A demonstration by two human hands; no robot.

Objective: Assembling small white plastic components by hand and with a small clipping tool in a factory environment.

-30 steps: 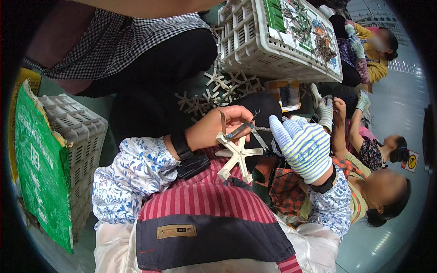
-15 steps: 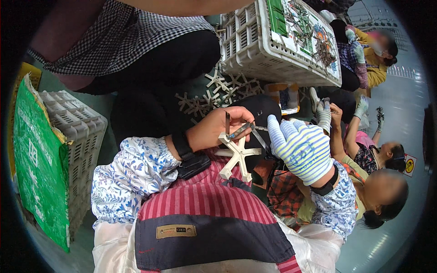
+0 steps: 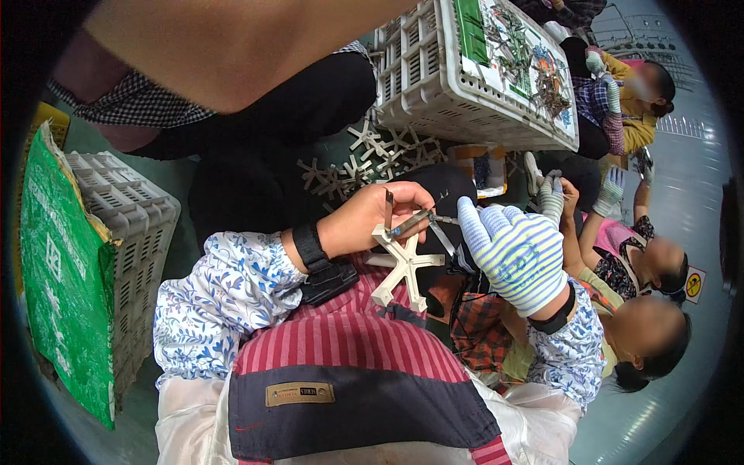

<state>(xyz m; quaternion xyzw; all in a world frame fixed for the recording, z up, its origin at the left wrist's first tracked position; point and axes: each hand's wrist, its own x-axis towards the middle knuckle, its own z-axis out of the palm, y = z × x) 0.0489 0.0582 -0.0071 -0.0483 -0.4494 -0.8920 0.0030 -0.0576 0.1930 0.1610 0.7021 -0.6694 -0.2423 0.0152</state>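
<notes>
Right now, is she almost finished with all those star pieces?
Hard to say. Already handled, maybe: a heap of star pieces lies on the floor ahead, though I can't tell finished from waiting. In hand: the bare left hand holds one cream star piece with thin metal strips at its hub, while the gloved right hand works beside it. Left: the white crate holds more metal bits.

The green floor [image 3: 182, 213] carries a pile of pale star-shaped pieces [image 3: 364, 159] just beside the white slatted crate [image 3: 457, 93].
</notes>
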